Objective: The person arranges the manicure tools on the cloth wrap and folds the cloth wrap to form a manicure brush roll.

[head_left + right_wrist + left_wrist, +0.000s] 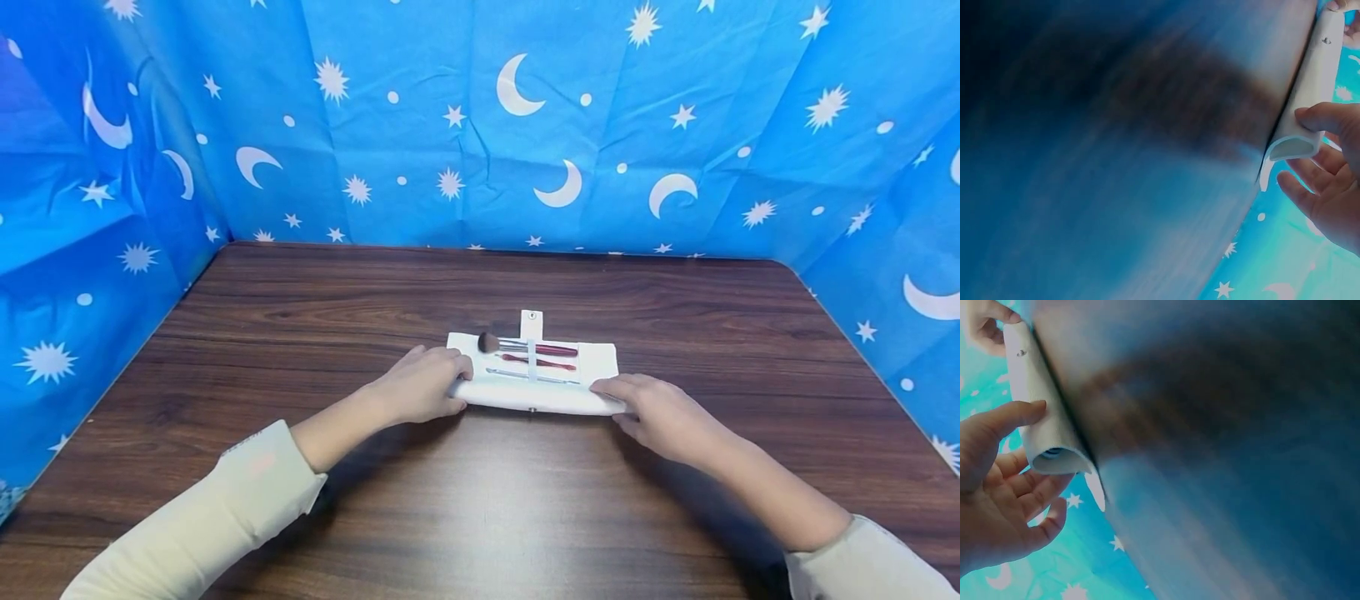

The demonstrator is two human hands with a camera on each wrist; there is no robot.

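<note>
A white tool case (536,400) lies part unrolled on the table, its near edge curled into a roll. Under a pale elastic band on it are a makeup brush (558,350) with a dark head and red handle, a thin red tool (538,362) and a thin silver tool (510,373). My left hand (423,383) grips the roll's left end, thumb on the near side and fingers over the far side. At the right end my right hand (660,417) holds it likewise. Both wrist views show the roll's hollow end; something dark sits inside the left one.
From the case's far side sticks out a closing tab (532,321) with a metal snap. The dark wooden table (337,292) extends all around. Blue cloth (450,133) with moons and stars hangs behind it and along both sides.
</note>
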